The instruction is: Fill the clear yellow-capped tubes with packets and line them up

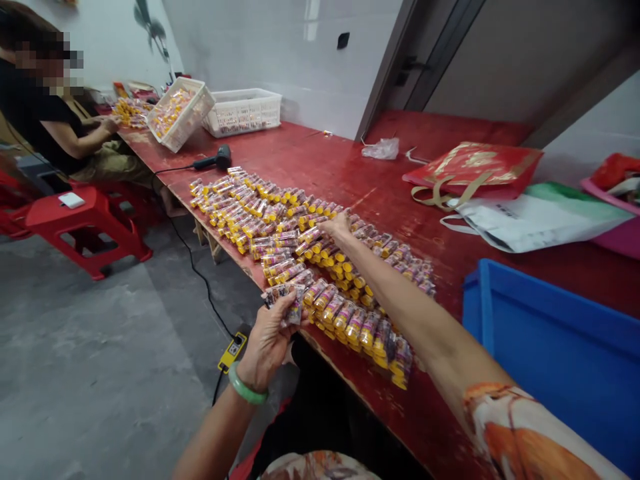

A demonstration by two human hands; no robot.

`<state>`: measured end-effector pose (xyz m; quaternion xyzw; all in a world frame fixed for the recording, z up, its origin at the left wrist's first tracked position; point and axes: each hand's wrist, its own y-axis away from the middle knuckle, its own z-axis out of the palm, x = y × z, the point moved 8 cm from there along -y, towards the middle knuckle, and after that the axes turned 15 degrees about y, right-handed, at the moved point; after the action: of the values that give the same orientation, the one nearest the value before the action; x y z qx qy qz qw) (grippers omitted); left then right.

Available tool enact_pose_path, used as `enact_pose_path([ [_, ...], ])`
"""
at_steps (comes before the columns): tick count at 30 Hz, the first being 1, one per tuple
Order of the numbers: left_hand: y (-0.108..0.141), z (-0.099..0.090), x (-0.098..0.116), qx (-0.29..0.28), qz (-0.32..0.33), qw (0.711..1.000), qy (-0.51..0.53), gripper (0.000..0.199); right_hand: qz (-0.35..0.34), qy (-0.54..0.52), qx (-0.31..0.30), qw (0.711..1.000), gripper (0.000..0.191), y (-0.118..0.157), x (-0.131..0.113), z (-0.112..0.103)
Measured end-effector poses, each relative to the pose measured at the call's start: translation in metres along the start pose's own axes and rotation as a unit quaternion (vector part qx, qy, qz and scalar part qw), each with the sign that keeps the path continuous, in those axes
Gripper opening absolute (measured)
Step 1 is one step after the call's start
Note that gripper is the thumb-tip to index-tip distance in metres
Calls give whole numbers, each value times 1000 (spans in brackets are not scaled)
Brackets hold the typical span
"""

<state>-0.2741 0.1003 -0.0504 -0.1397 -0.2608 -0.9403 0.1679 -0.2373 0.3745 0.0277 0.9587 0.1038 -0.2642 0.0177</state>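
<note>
My left hand (273,333), with a green bangle at the wrist, is closed on a few small printed clear packets (289,301) at the table's front edge. Farther in, my right hand (337,225) reaches over rows of small clear-wrapped tubes with yellow ends (345,320). Its fingertips touch the tubes in the middle of the pile; whether they grip one is hidden. The tubes lie side by side in stacked rows along the red table (320,157).
A blue bin (550,360) stands at the right, near bags (475,170). Beyond the tubes are a black heat gun (215,159), a tilted white basket (195,113) and another basket (245,113). A co-worker (60,113) sits at far left. A cable runs down to a yellow power strip (233,352).
</note>
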Motion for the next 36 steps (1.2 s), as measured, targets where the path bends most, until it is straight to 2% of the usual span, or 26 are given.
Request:
enact_pose_path([
  [4, 7, 3, -9, -26, -31, 999, -10, 16, -32, 71, 35, 996, 23, 7, 1, -29],
  [6, 13, 6, -15, -40, -39, 998, -27, 21, -58, 78, 50, 994, 23, 21, 8, -56],
  [8, 22, 11, -21, -57, -40, 997, -44, 27, -69, 78, 59, 993, 19, 42, 31, -92],
  [11, 37, 17, -37, -64, -57, 994, -66, 30, -75, 66, 77, 992, 22, 83, 93, -158],
  [13, 45, 20, -53, -58, -93, 990, -86, 30, -73, 79, 82, 991, 27, 117, 150, -199],
  [15, 53, 25, -73, -61, -133, 983, -109, 30, -52, 123, 40, 990, 30, 154, 215, -224],
  [18, 64, 34, -103, -68, -161, 975, -138, 31, -19, 172, -71, 982, 28, 205, 298, -227],
  [20, 70, 40, -123, -71, -174, 969, -159, 33, -30, 166, -126, 978, 24, 229, 326, -212],
  [22, 76, 45, -143, -76, -192, 962, -180, 34, -64, 154, -182, 969, 26, 241, 334, -187],
  [25, 84, 52, -167, -94, -212, 953, -197, 35, -113, 142, -231, 956, 28, 241, 325, -155],
  [27, 88, 54, -179, -104, -220, 948, -204, 34, -130, 147, -229, 954, 22, 232, 320, -145],
  [30, 91, 52, -189, -99, -226, 945, -217, 32, -133, 153, -190, 961, 13, 216, 320, -148],
  [33, 91, 50, -193, -81, -226, 945, -224, 34, -108, 124, -137, 977, 10, 213, 327, -168],
  [36, 94, 54, -200, -97, -248, 935, -233, 35, -70, 62, -74, 993, 24, 240, 333, -198],
])
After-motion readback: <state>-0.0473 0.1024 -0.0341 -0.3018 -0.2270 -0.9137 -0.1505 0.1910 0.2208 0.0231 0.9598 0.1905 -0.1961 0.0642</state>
